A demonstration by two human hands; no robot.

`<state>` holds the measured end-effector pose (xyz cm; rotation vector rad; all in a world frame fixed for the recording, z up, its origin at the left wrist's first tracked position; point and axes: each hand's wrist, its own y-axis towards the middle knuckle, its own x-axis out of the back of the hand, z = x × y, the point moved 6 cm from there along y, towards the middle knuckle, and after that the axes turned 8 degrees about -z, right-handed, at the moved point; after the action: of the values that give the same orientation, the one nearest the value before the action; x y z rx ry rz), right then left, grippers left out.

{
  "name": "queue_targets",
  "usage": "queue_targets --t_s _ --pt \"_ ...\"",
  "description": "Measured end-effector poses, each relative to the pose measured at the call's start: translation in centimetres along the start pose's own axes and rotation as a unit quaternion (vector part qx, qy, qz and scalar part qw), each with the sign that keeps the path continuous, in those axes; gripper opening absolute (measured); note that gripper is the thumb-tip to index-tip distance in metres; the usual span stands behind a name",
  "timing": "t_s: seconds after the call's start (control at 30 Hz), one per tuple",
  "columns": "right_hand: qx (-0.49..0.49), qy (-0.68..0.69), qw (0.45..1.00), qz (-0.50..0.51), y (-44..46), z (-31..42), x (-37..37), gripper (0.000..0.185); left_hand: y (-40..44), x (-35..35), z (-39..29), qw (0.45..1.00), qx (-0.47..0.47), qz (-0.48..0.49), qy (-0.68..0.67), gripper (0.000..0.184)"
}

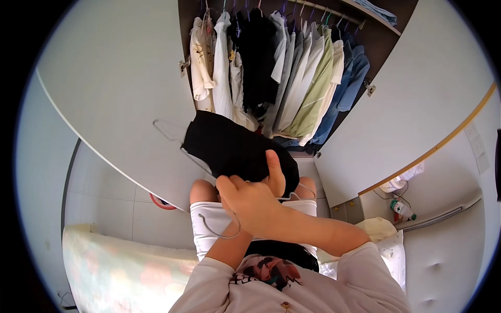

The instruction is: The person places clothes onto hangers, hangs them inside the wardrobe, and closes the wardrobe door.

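Note:
My forearms cross in front of my lap. My left hand, thumb up, is closed on a folded black garment. Lying over it, my right hand is closed around a thin wire hanger; its fingers also touch the garment's lower edge. Wire runs along the garment's left side to a loop at the upper left. A curved wire end shows below my right hand, and more wire shows to the right, near my knee. Whether this is one hanger or two I cannot tell.
Ahead is an open wardrobe with hanging clothes on a rail. White doors stand open on both sides. A pale patterned cover lies at lower left. A bottle and cables are at right, beside a padded grey surface.

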<state>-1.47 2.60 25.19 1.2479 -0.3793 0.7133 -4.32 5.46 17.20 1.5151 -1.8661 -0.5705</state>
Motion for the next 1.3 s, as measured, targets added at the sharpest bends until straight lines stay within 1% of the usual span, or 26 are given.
queue_targets --t_s 0.07,0.13,0.17,0.2,0.27,0.3,0.33,0.37,0.4,0.43,0.47,0.5,0.53,0.6,0.67,0.73,0.77,0.87,0.93,1.0,1.03,1.13,1.17,1.2,1.27,1.3 --pt "-0.037 0.077 0.994 0.072 -0.4 0.2 -0.5 0.018 1.5 -0.8 -1.5 0.995 -0.066 -0.018 0.070 0.064" --pt "-0.053 0.131 0.987 0.072 -0.7 0.1 -0.7 0.016 4.2 -1.8 -3.0 0.992 -0.086 -0.070 -0.063 0.067" --pt "-0.084 0.165 0.978 0.092 -0.8 0.0 -0.8 0.015 5.4 -1.9 -3.5 0.968 -0.102 -0.125 -0.193 0.070" --pt "-0.114 0.198 0.967 0.112 -1.0 -0.2 -0.9 0.014 5.8 -2.5 -3.3 0.968 -0.102 -0.124 -0.194 0.070" --pt "-0.122 0.176 0.973 0.085 -0.6 -1.5 -0.7 0.012 5.7 -6.1 -2.0 0.996 -0.071 0.055 -0.014 0.073" --pt "-0.130 0.154 0.978 0.060 0.0 -2.5 -0.3 0.011 4.9 -8.0 -1.3 0.982 -0.075 0.173 0.027 0.069" --pt "-0.114 0.011 0.991 0.064 0.7 -3.5 0.4 0.018 3.1 -10.0 0.3 0.935 -0.073 0.337 0.088 0.066" --pt "-0.170 0.081 0.981 0.055 1.3 -6.0 1.0 0.022 -0.9 -14.3 6.0 0.841 -0.066 0.452 0.290 0.064" --pt "-0.225 0.152 0.962 0.038 1.7 -8.5 1.6 0.027 -0.4 -12.3 4.3 0.901 -0.090 0.424 0.003 0.060" --pt "-0.277 0.219 0.935 0.014 2.2 -10.9 2.1 0.032 -0.2 -9.6 2.6 0.849 -0.128 0.432 -0.275 0.056" --pt "-0.318 0.279 0.906 -0.011 1.9 -13.5 2.0 0.031 0.7 -7.5 0.8 0.847 -0.098 0.523 -0.006 0.048" --pt "-0.420 0.315 0.851 0.008 1.7 -14.1 3.1 0.030 1.8 -4.9 -1.3 0.866 -0.127 0.483 -0.010 0.046" --pt "-0.422 0.319 0.848 0.012 1.9 -14.3 4.2 0.030 2.5 -3.2 -2.1 0.885 -0.160 0.437 -0.014 0.044" --pt "-0.498 0.447 0.743 0.028 1.6 -14.8 5.1 0.028 3.0 0.5 -1.3 0.945 -0.224 0.219 -0.092 0.042" --pt "-0.475 0.446 0.758 0.016 2.2 -14.0 6.3 0.028 2.8 3.8 1.9 0.991 -0.118 0.046 -0.048 0.043" --pt "-0.453 0.448 0.771 0.002 2.5 -13.5 6.8 0.028 2.1 4.7 6.0 0.996 0.060 -0.029 -0.057 0.049" --pt "-0.452 0.440 0.776 0.001 2.6 -13.3 6.8 0.028 1.9 3.7 7.8 0.986 0.114 0.013 -0.118 0.063" --pt "-0.442 0.430 0.787 0.008 2.8 -13.1 6.6 0.029 2.2 0.8 10.3 0.965 0.136 0.085 -0.209 0.064" --pt "-0.435 0.419 0.797 0.002 2.7 -13.1 7.1 0.030 3.2 -0.4 9.9 0.960 0.107 0.107 -0.237 0.065" --pt "-0.455 0.406 0.793 0.007 2.1 -12.8 7.2 0.030 3.4 -2.4 10.3 0.881 0.262 0.199 -0.338 0.064" --pt "-0.450 0.408 0.794 0.004 1.9 -12.7 7.4 0.031 4.3 -2.5 9.2 0.904 0.178 0.237 -0.309 0.063" --pt "-0.472 0.425 0.772 0.018 1.0 -13.3 7.5 0.033 4.8 -2.9 8.1 0.885 0.167 0.259 -0.349 0.064" --pt "-0.475 0.431 0.767 0.017 0.8 -13.4 7.6 0.034 4.4 -3.7 8.7 0.831 0.249 0.332 -0.370 0.046" --pt "-0.472 0.429 0.770 0.013 0.8 -13.5 8.0 0.034 4.4 -3.8 8.7 0.831 0.244 0.334 -0.372 0.046" --pt "-0.493 0.424 0.760 0.024 0.5 -13.7 8.4 0.035 3.6 -3.9 8.7 0.767 0.331 0.343 -0.429 0.027" --pt "-0.489 0.443 0.751 0.035 0.4 -14.0 8.6 0.036 3.6 -3.9 8.4 0.768 0.327 0.345 -0.430 0.027"
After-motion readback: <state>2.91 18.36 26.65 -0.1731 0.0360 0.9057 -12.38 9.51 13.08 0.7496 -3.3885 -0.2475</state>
